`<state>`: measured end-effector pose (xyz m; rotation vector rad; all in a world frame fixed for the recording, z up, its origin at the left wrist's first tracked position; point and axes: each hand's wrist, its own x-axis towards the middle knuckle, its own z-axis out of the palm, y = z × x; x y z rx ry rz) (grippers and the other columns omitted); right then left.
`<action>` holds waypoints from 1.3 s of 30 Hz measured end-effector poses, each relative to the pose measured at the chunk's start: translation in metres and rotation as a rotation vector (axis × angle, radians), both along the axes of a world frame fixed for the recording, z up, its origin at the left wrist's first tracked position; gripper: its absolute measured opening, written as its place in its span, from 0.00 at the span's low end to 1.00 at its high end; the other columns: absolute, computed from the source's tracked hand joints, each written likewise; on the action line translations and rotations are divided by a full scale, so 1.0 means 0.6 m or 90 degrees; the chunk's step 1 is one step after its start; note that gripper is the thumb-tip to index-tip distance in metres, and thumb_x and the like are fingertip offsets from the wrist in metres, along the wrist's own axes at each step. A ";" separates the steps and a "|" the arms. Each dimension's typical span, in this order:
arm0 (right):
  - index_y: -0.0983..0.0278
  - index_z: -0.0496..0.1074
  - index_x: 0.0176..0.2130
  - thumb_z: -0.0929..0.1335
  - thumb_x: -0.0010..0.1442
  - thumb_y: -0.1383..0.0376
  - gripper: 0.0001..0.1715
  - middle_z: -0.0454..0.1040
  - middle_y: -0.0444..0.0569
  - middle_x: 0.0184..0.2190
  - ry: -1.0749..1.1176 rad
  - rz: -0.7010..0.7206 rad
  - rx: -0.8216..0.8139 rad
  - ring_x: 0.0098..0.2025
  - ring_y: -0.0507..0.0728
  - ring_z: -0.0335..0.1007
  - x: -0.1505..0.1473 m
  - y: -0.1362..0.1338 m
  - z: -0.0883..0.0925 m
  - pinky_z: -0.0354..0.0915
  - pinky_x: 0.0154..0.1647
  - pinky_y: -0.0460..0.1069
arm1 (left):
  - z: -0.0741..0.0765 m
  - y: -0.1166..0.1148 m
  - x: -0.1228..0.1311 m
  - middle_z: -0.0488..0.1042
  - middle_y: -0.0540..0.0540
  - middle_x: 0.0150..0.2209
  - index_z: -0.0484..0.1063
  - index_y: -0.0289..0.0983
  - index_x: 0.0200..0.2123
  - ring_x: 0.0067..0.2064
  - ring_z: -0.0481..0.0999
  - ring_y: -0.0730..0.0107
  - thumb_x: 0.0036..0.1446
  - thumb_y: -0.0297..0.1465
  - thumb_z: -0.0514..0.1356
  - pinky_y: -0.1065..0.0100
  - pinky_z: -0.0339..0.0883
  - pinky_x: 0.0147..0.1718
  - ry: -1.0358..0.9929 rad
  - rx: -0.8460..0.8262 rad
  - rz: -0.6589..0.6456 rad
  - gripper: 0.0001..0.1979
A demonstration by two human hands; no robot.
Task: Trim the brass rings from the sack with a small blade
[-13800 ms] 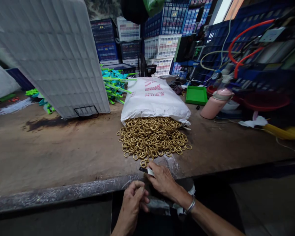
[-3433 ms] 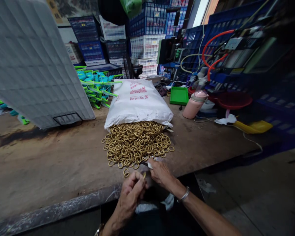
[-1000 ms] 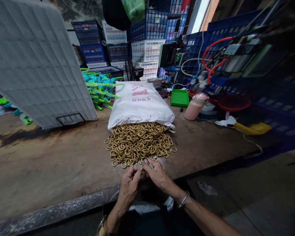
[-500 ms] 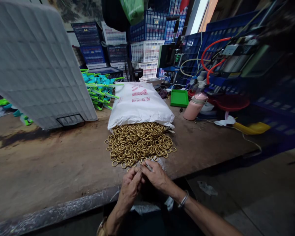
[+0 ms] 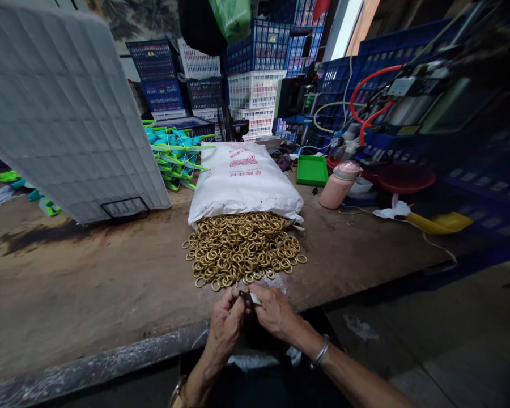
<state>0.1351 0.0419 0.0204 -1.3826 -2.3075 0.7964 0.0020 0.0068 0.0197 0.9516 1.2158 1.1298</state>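
My left hand (image 5: 226, 320) and my right hand (image 5: 277, 313) meet at the table's front edge, fingers closed. A small dark piece (image 5: 243, 295) shows between the fingertips, at my left thumb. A short pale, slim object (image 5: 255, 298) sticks out of my right hand toward it. The exact kind of either is too small to tell. Just beyond my fingertips lies a heap of brass-coloured rings (image 5: 242, 249), spilling from the mouth of a white sack (image 5: 246, 187) with red print.
A tall white ribbed panel (image 5: 68, 113) stands on the left, with green and teal plastic parts (image 5: 176, 156) behind it. On the right are a green tray (image 5: 312, 170), a pink bottle (image 5: 339, 186), a yellow scoop (image 5: 442, 222) and a machine with red hoses (image 5: 368, 124). Crates (image 5: 255, 90) stack behind.
My right hand has shifted slightly right and turned, so the dark piece and the pale object show more between the hands. The left hand stays nearly in place. The view has moved a little.
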 end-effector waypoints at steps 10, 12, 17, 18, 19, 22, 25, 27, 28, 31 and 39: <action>0.65 0.65 0.34 0.58 0.48 0.75 0.14 0.72 0.50 0.26 -0.200 -0.087 0.039 0.27 0.54 0.64 0.027 0.022 -0.017 0.45 0.26 0.47 | 0.020 -0.024 -0.019 0.62 0.56 0.17 0.63 0.36 0.25 0.15 0.52 0.84 0.48 0.43 0.59 0.78 0.44 0.13 -0.103 -0.066 -0.009 0.15; 0.64 0.64 0.34 0.58 0.48 0.75 0.12 0.71 0.48 0.26 -0.172 -0.092 0.060 0.27 0.53 0.64 0.030 0.023 -0.026 0.45 0.26 0.47 | 0.026 -0.024 -0.027 0.66 0.54 0.21 0.63 0.36 0.26 0.15 0.53 0.84 0.48 0.42 0.59 0.79 0.45 0.12 -0.173 -0.085 0.018 0.15; 0.62 0.63 0.36 0.61 0.54 0.68 0.07 0.71 0.47 0.33 -0.114 -0.085 0.084 0.34 0.54 0.65 0.009 0.014 -0.037 0.49 0.31 0.46 | 0.026 -0.017 -0.040 0.71 0.47 0.29 0.64 0.34 0.28 0.20 0.62 0.81 0.45 0.40 0.62 0.79 0.52 0.13 -0.237 -0.102 0.085 0.15; 0.62 0.62 0.38 0.61 0.55 0.67 0.07 0.70 0.47 0.35 -0.123 -0.088 0.086 0.36 0.55 0.65 0.004 0.012 -0.038 0.50 0.32 0.46 | 0.025 -0.016 -0.041 0.72 0.46 0.28 0.64 0.33 0.27 0.20 0.63 0.81 0.46 0.39 0.62 0.79 0.53 0.13 -0.247 -0.097 0.086 0.15; 0.62 0.62 0.38 0.62 0.55 0.66 0.08 0.70 0.48 0.36 -0.135 -0.093 0.086 0.36 0.55 0.65 0.000 0.011 -0.038 0.50 0.32 0.47 | 0.025 -0.016 -0.041 0.72 0.46 0.28 0.64 0.34 0.27 0.20 0.63 0.80 0.46 0.38 0.62 0.78 0.53 0.13 -0.264 -0.092 0.083 0.14; 0.62 0.61 0.39 0.62 0.55 0.66 0.08 0.69 0.48 0.38 -0.157 -0.097 0.082 0.36 0.55 0.64 -0.005 0.011 -0.040 0.51 0.32 0.47 | 0.023 -0.016 -0.044 0.71 0.48 0.27 0.66 0.35 0.32 0.22 0.65 0.78 0.47 0.36 0.61 0.78 0.54 0.14 -0.338 -0.097 0.068 0.12; 0.62 0.61 0.38 0.62 0.54 0.67 0.08 0.68 0.48 0.37 -0.136 -0.102 0.087 0.36 0.54 0.64 -0.001 0.014 -0.040 0.50 0.31 0.46 | 0.020 -0.016 -0.046 0.69 0.49 0.26 0.67 0.34 0.30 0.23 0.66 0.77 0.47 0.35 0.61 0.78 0.55 0.15 -0.399 -0.140 0.061 0.11; 0.63 0.62 0.36 0.61 0.54 0.68 0.07 0.68 0.47 0.34 -0.108 -0.104 0.078 0.33 0.53 0.63 0.003 0.018 -0.040 0.50 0.30 0.46 | 0.016 -0.014 -0.044 0.69 0.48 0.26 0.66 0.33 0.24 0.24 0.67 0.77 0.45 0.35 0.62 0.78 0.56 0.16 -0.421 -0.174 0.069 0.11; 0.63 0.62 0.35 0.61 0.53 0.69 0.06 0.68 0.46 0.32 -0.090 -0.106 0.064 0.31 0.52 0.62 0.004 0.020 -0.040 0.49 0.29 0.46 | 0.014 -0.013 -0.043 0.69 0.48 0.26 0.65 0.33 0.22 0.25 0.67 0.76 0.44 0.35 0.63 0.78 0.56 0.16 -0.424 -0.186 0.073 0.12; 0.63 0.62 0.30 0.61 0.52 0.69 0.02 0.65 0.42 0.24 0.008 -0.126 -0.011 0.27 0.50 0.59 0.005 0.027 -0.038 0.49 0.27 0.45 | 0.004 -0.010 -0.034 0.68 0.49 0.25 0.65 0.34 0.23 0.24 0.67 0.76 0.42 0.36 0.64 0.78 0.56 0.15 -0.369 -0.178 0.070 0.13; 0.63 0.58 0.25 0.61 0.49 0.63 0.06 0.56 0.36 0.17 0.361 -0.171 -0.354 0.18 0.46 0.49 -0.015 0.021 -0.007 0.47 0.18 0.42 | -0.006 -0.003 -0.010 0.72 0.51 0.23 0.72 0.36 0.32 0.22 0.67 0.75 0.44 0.34 0.62 0.74 0.62 0.22 0.006 0.032 0.071 0.10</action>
